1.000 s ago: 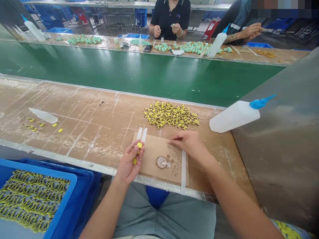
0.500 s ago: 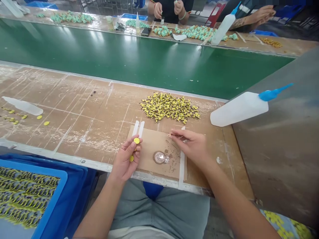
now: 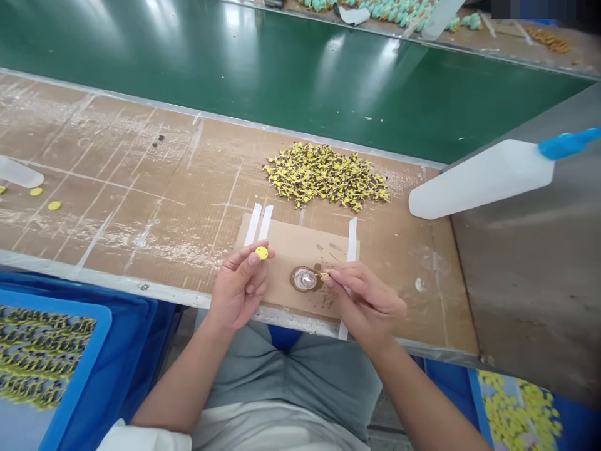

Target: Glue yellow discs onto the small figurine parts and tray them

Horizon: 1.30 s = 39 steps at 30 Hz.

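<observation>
Between the thumb and fingers of my left hand (image 3: 241, 285) is a small round yellow disc (image 3: 261, 252), its flat face turned up. My right hand (image 3: 366, 297) pinches a tiny yellow-and-dark piece (image 3: 322, 274) at its fingertips. That piece is at the right rim of a small round puddle of clear glue (image 3: 304, 279); whether it touches the glue I cannot tell. The puddle lies on a cardboard sheet (image 3: 291, 241) held by white tape strips. Behind the sheet is a heap of small yellow-and-dark pieces (image 3: 326, 175).
A white bottle with a blue nozzle (image 3: 483, 178) leans against the metal panel (image 3: 530, 250) at right. Loose yellow discs (image 3: 54, 205) lie on the left. Blue trays (image 3: 106, 319) flank me below the table. A green belt (image 3: 282, 75) runs behind.
My right hand has come down and nearer, bringing its small piece to the edge of the glue puddle. The left hand still holds a yellow disc. The view has tilted downward.
</observation>
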Motion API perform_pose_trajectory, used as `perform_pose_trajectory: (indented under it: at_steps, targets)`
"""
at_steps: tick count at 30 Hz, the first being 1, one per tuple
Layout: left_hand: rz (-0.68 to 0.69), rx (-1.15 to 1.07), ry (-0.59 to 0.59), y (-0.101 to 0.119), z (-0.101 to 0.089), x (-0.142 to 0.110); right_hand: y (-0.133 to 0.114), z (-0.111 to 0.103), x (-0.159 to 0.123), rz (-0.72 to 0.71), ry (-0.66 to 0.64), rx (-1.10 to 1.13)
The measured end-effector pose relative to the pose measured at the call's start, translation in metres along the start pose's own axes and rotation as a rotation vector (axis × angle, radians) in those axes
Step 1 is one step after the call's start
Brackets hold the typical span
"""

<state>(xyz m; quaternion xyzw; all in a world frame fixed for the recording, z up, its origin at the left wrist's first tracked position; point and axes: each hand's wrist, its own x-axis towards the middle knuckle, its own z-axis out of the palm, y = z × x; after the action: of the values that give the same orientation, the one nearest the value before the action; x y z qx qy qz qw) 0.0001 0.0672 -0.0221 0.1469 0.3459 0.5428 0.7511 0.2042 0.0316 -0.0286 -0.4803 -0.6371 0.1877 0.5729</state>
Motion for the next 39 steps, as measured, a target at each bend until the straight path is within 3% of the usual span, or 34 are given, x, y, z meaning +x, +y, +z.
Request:
perform_pose_trajectory:
  at_steps: [27, 33, 39]
  targets:
    - [-0.019, 0.032, -0.017, 0.0, 0.0, -0.001, 0.0, 0.003, 0.002, -0.002, -0.093, 0.009]
    - [-0.027, 0.015, -0.03, 0.0, -0.001, 0.0, -0.003, 0.0, 0.005, 0.033, -0.027, 0.072]
    - [-0.028, 0.021, -0.054, 0.0, -0.003, -0.001, 0.003, -0.005, 0.011, -0.096, -0.13, 0.014]
